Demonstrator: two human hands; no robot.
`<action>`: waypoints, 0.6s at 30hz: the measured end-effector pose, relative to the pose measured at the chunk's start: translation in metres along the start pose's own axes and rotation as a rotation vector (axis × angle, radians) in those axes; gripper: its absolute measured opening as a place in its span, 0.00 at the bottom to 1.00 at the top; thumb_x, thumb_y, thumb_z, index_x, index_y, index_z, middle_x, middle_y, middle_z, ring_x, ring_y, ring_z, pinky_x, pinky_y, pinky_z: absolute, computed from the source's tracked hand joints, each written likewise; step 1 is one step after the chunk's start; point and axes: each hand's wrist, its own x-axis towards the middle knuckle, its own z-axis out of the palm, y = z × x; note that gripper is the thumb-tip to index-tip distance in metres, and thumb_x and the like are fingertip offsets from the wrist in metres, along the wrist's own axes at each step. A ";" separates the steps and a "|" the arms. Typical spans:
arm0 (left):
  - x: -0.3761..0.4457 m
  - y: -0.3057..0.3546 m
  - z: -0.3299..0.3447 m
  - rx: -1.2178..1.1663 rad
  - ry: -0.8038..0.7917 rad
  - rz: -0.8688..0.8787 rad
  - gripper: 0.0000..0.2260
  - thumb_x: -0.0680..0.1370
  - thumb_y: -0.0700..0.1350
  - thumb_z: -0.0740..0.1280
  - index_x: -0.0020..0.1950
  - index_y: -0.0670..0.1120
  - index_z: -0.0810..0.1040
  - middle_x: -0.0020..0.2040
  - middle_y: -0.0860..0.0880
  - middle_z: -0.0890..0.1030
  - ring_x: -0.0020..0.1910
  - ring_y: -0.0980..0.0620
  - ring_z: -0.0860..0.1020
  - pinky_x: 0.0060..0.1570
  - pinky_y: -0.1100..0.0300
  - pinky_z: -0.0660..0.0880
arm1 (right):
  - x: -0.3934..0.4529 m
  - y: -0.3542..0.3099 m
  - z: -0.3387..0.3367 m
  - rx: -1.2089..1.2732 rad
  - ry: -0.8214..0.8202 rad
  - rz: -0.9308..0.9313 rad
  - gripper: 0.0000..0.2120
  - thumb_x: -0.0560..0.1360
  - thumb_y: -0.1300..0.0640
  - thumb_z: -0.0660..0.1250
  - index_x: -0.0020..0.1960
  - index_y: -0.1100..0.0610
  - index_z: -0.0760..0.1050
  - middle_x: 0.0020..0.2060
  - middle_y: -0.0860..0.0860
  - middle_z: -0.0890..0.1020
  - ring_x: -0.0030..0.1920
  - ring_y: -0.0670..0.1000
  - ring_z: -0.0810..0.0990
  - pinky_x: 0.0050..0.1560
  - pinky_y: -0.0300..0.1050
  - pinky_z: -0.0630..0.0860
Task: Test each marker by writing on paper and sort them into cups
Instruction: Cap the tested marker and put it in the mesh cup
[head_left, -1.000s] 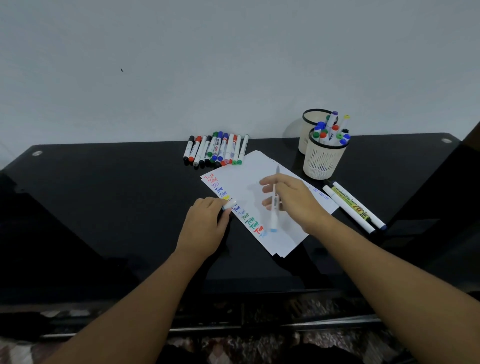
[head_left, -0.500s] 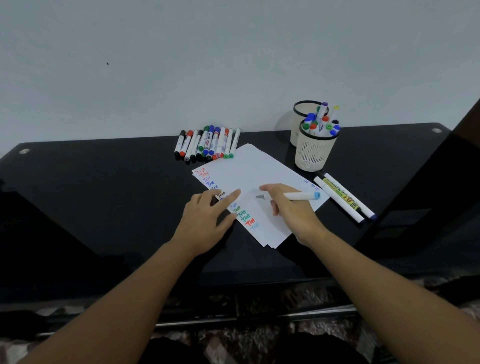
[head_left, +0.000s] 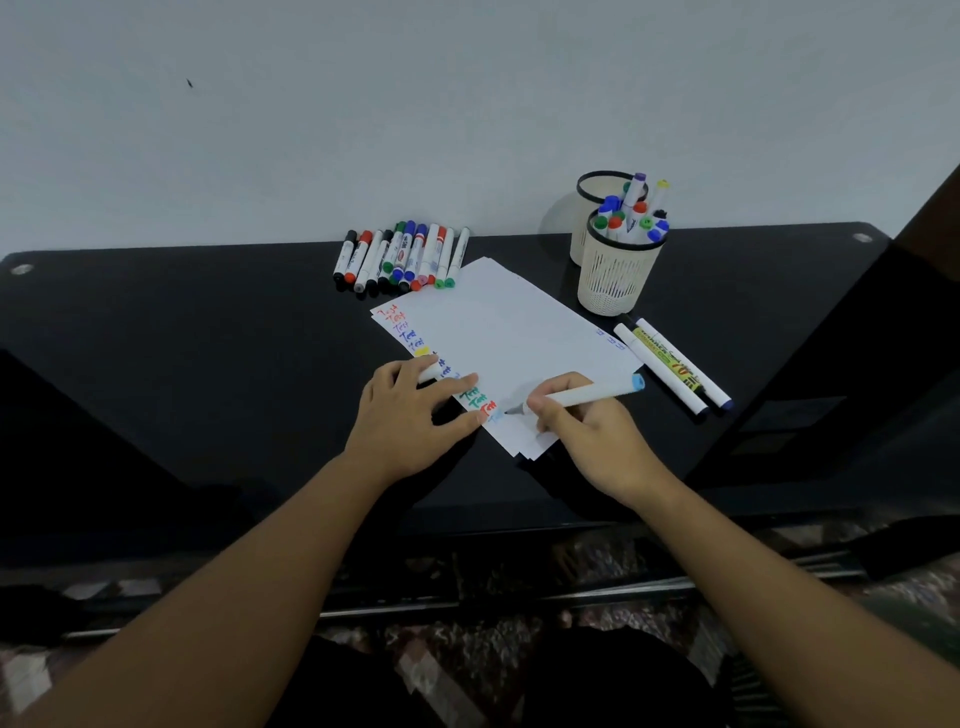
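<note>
A glossy black table (head_left: 182, 364) is seen from above, set against a plain pale wall (head_left: 363, 104). A small stack of white paper (head_left: 509, 332) lies at an angle near the table's middle, with a column of short coloured words written down its left edge.

The right hand (head_left: 587, 431) is curled around a white marker (head_left: 576, 397) with a light blue end. The marker is held almost level, its uncapped tip touching the paper at the bottom of the written column, where a faint light blue mark is seen.

The left hand (head_left: 410, 415) is laid on the paper's left edge, its fingers mostly straight and pressed down. A small white piece, probably the marker's cap (head_left: 428, 373), is tucked under the fingers; how it is held cannot be told.

Behind the paper, a row of capped markers (head_left: 402, 257) lies side by side. To the right stands a cream mesh cup (head_left: 618, 278) filled with upright markers, and a second mesh cup (head_left: 592, 208) is placed just behind it, touching or nearly so. Two long white markers (head_left: 675, 371) lie side by side on the table, to the right of the paper.
</note>
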 end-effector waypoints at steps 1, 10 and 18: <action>0.000 0.000 0.000 0.004 0.007 0.001 0.29 0.71 0.77 0.51 0.71 0.74 0.67 0.78 0.58 0.60 0.75 0.51 0.53 0.76 0.46 0.53 | -0.001 0.000 0.001 -0.005 -0.003 0.010 0.05 0.82 0.50 0.67 0.52 0.51 0.80 0.41 0.47 0.84 0.46 0.43 0.81 0.47 0.30 0.74; -0.001 -0.001 -0.001 0.030 0.022 0.019 0.26 0.73 0.76 0.54 0.70 0.75 0.68 0.77 0.59 0.61 0.75 0.52 0.54 0.76 0.47 0.53 | -0.004 0.001 0.003 0.009 -0.039 -0.060 0.03 0.80 0.53 0.73 0.53 0.48 0.82 0.46 0.39 0.83 0.39 0.40 0.76 0.43 0.34 0.74; 0.000 -0.001 -0.002 0.023 0.023 0.015 0.26 0.73 0.77 0.56 0.70 0.74 0.68 0.77 0.58 0.61 0.75 0.52 0.55 0.75 0.47 0.53 | 0.000 0.002 0.007 -0.115 -0.055 -0.029 0.04 0.82 0.48 0.67 0.53 0.47 0.79 0.46 0.37 0.82 0.50 0.39 0.79 0.45 0.32 0.73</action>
